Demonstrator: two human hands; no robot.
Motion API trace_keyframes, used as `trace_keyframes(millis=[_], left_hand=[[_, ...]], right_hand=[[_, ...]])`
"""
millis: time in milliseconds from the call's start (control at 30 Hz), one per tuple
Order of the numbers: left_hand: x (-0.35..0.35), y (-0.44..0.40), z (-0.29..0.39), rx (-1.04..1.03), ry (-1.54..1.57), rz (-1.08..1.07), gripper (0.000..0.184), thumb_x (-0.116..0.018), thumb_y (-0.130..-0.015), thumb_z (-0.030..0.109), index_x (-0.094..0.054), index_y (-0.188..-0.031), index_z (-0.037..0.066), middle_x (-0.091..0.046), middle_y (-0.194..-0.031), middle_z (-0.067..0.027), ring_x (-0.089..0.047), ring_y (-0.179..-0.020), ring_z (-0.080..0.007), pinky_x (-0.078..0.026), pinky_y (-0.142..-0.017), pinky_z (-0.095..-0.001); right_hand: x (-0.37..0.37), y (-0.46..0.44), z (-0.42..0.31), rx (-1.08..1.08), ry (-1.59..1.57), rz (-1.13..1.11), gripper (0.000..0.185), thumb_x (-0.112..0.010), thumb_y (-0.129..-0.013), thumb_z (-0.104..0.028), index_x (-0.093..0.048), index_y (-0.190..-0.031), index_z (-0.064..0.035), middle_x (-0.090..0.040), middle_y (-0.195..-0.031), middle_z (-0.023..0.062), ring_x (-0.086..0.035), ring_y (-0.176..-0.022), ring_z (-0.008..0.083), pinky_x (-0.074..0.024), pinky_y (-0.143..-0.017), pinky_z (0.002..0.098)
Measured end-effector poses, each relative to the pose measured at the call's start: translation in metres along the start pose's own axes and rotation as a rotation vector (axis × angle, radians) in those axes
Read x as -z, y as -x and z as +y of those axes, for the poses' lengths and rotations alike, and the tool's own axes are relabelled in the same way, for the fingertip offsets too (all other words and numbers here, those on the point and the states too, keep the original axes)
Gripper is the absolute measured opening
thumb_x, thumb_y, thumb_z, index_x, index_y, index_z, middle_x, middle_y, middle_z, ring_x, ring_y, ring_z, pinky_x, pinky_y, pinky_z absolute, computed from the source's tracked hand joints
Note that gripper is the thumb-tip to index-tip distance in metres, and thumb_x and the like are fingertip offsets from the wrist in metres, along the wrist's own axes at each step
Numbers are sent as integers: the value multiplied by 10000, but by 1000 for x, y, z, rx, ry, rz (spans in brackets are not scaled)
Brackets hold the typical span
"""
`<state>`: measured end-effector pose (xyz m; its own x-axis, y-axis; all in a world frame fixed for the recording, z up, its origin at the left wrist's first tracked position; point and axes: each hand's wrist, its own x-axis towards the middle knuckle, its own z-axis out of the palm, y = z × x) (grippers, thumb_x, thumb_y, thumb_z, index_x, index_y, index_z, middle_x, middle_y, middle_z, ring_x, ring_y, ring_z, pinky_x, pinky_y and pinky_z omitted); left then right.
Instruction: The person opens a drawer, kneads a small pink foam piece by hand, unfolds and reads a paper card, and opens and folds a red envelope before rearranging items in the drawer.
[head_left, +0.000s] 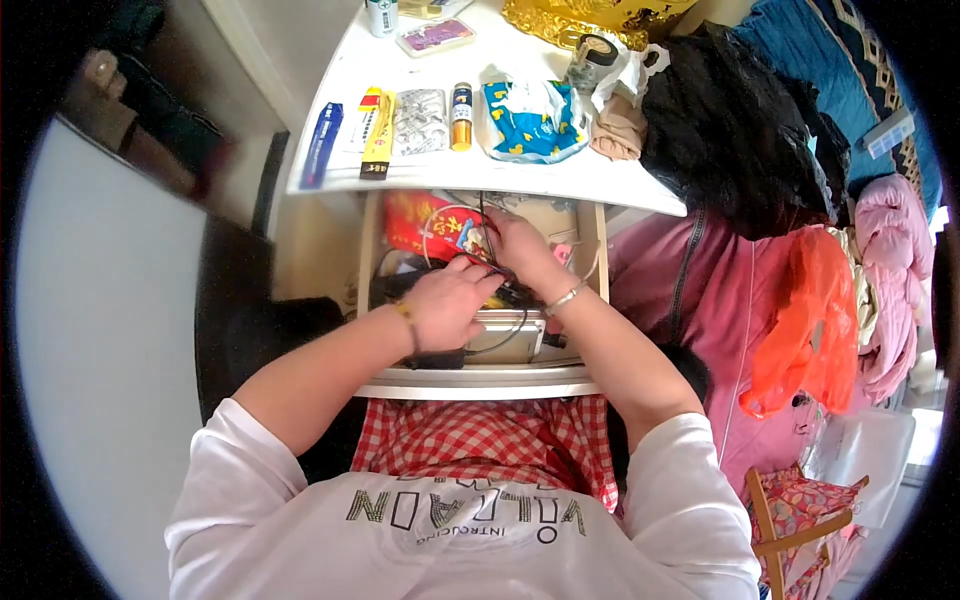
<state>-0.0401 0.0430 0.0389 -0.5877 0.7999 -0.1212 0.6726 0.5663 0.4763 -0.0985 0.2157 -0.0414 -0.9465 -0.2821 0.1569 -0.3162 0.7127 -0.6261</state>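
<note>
Both my hands are inside an open drawer (599, 225) under the white tabletop. My right hand (527, 255), with a silver bracelet at the wrist, is closed on a thin black cable (484, 205) that runs up towards the tabletop. Beside it, my left hand (445, 308) has its fingers bent down into a tangle of dark cords; its fingertips are partly hidden. A red packet (408, 222) with yellow print lies behind my hands, and a white cable loops over it. Nearer the drawer front sits a flat whitish device (508, 341) with a black cord across it.
Along the white tabletop (440, 172) stand a blue box (321, 146), a yellow box (378, 140), a glue-like tube (461, 117), a blue wipes-like packet (533, 122) and a jar (594, 60). Black plastic bags (735, 130) and a red bag (810, 330) are on the right.
</note>
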Motion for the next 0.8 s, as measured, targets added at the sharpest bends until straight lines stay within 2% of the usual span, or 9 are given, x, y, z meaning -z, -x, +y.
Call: trace_keyframes(millis=[133,167,233,267,333,467,700,767,800], left_hand=[[3,1,4,9,5,-44,572,-636,-737,160,-431,-1243,-12,-497,-1168,-143,-442,-1094,-309,-405,-925,-371],[4,0,3,10,6,-42,572,-636,-737,160,-431,-1243,-12,-497,-1168,-143,-442,-1094,-309,-405,-925,-371],[4,-1,3,37,-4,-55,557,-630,-745,147,-435,-1245,-1,-495,-1158,-155,-469,-1068,-314,-416,-912,-371],[4,-1,4,38,-5,-54,557,-630,-745,147,-435,-1245,-1,-495,-1158,-155,-469,-1068,-314,-416,-912,-371],[3,0,5,46,3,37,547,-629,-749,151,-443,-1244,11,-499,-1126,-164,-492,-1042,-316,-430,-892,-376],[4,-1,5,35,-28,26,551,-632,-748,159,-443,-1244,13,-504,-1100,-164,-495,-1044,-314,-443,-871,-381],[2,-1,8,63,-86,9,541,-630,-747,163,-451,-1236,17,-509,-1102,-150,-498,-1055,-300,-456,-859,-370],[3,-2,9,72,-92,-5,538,-630,-746,165,-454,-1233,18,-508,-1114,-148,-498,-1060,-295,-459,-856,-366],[3,-3,8,54,-84,61,539,-633,-743,170,-456,-1230,21,-502,-1142,-149,-483,-1089,-292,-446,-872,-366]], right_hand=[[9,15,-2,22,63,-78,318,-520,-844,-179,-551,-1085,26,-566,-1033,233,-514,-998,366,-418,-859,421],[9,17,-3,23,65,-79,318,-520,-844,-179,-551,-1085,26,-566,-1033,233,-514,-998,366,-418,-859,421],[9,20,-5,250,420,174,278,-552,-828,-183,-569,-1048,-15,-544,-1067,174,-488,-1021,341,-407,-828,442],[11,17,-4,252,420,174,278,-552,-828,-183,-569,-1048,-15,-544,-1067,174,-488,-1021,341,-407,-828,442],[17,8,2,123,565,115,288,-547,-840,-260,-584,-1028,-45,-516,-1113,129,-462,-1047,298,-382,-858,442],[12,7,5,2,506,108,333,-522,-863,-281,-565,-1079,-31,-525,-1087,137,-479,-998,321,-387,-863,420],[13,12,3,-58,438,66,363,-518,-863,-271,-528,-1117,-11,-552,-1044,152,-485,-992,329,-382,-872,431],[13,13,5,1,569,163,372,-489,-865,-268,-535,-1127,-7,-527,-1140,147,-471,-1061,322,-379,-878,444],[14,11,6,0,569,164,372,-489,-865,-268,-535,-1127,-7,-527,-1140,147,-471,-1061,322,-379,-878,444]])
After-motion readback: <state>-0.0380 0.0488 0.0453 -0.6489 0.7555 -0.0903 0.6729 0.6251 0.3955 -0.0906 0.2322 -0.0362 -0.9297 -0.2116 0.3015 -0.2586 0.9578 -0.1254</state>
